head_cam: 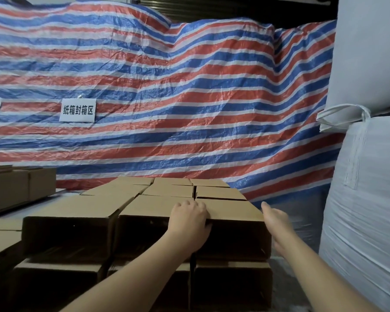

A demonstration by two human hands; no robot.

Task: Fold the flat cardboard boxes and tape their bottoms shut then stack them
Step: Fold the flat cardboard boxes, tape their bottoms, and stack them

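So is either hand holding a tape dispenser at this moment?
No: the left hand rests on the top front edge of the near right cardboard box, and the right hand lies open against that box's right side, with no tape dispenser visible.

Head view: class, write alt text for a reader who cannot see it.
A person's left hand grips the top front edge of a cardboard box on a stack of boxes, with the open right hand against its side. A striped tarp hangs behind.

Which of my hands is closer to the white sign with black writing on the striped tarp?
Left. Your left hand rests on the near box's top edge, below and right of the sign. Your right hand is by that box's right side, farther right.
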